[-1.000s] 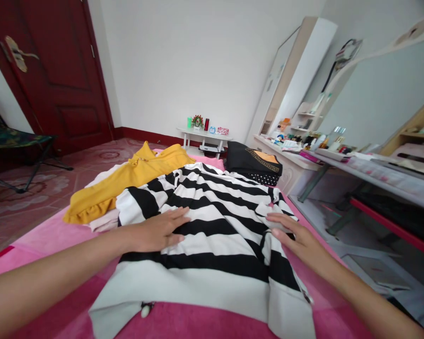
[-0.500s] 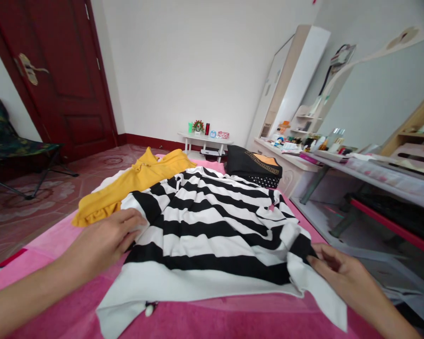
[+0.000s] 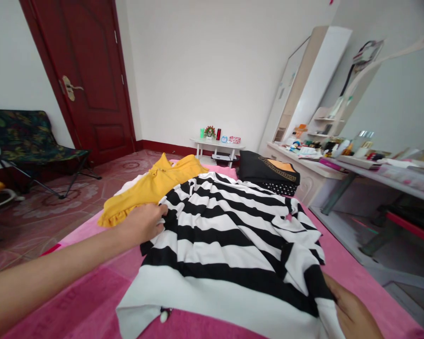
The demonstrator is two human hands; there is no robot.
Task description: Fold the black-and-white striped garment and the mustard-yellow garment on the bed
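Note:
A black-and-white striped long-sleeved top (image 3: 215,235) lies spread on the pink bed cover (image 3: 92,292), its wide white hem towards me. My left hand (image 3: 148,223) is closed on cloth at the left side of the top, by the sleeve. At the lower right, my right hand (image 3: 353,308) has the right sleeve's cuff end; its fingertips are partly hidden behind the cloth. A small white-and-dark dangling piece (image 3: 164,314) shows under the hem. Just beyond my left hand lies a yellow garment (image 3: 151,186) with a ruffled edge.
Folded dark clothes (image 3: 265,172) are stacked at the bed's far right. A low white table (image 3: 219,141) stands by the far wall. To the right is a cluttered dressing table (image 3: 304,160). A camouflage folding chair (image 3: 31,141) and a red door (image 3: 88,70) are at left.
My left hand has moved up along the top's left side, bringing the sleeve inward. My right hand has shifted nearer with the right cuff, now more covered by cloth. The view has turned left.

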